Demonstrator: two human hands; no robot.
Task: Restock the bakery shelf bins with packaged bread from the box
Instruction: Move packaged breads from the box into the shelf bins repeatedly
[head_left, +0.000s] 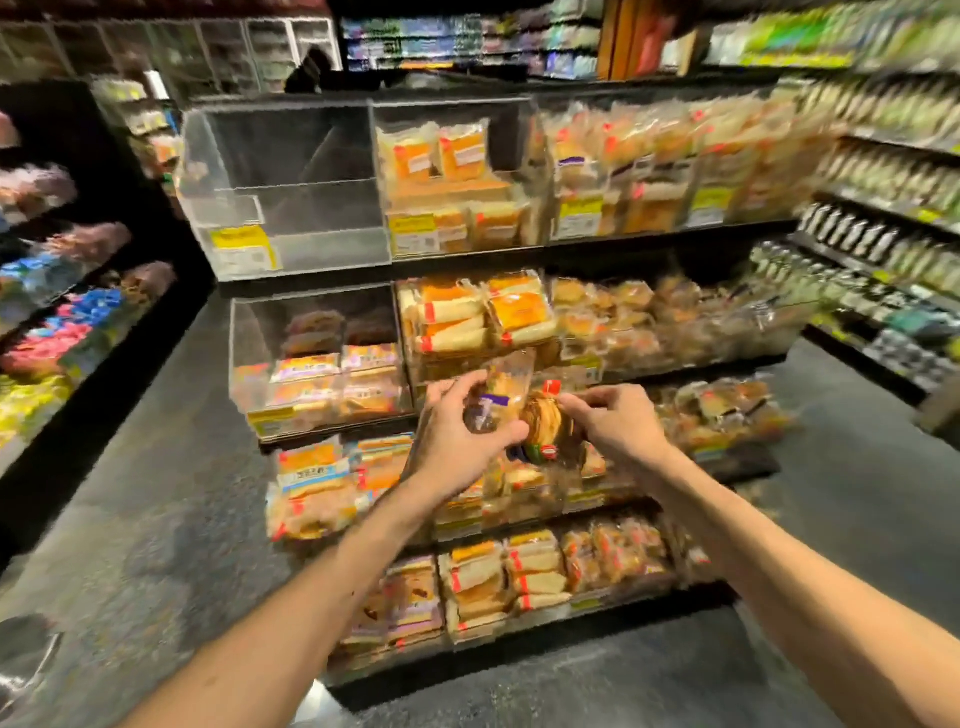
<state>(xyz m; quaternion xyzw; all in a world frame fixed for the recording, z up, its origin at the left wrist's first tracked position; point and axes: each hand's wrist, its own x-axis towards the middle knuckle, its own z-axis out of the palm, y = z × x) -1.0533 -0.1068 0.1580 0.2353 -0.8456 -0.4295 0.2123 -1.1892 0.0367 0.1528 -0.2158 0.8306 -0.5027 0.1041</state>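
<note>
Single view, head-worn, wide-angle. Looked forward and down, facing the tiered bakery shelf (519, 254) nearly head-on. Range: close, within arm's reach. Both forearms entered from the bottom edge, with the left hand (457, 436) and right hand (618, 421) meeting on packaged bread (543, 421) near frame centre. Dark floor (182, 493) filled the lower corners. Neighbouring aisle shelves (883, 208) curved and blurred at both side edges.

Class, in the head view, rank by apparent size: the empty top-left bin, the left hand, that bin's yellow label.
1. Bin
2. Left hand, though nearness enlarges it
3. Label
</note>
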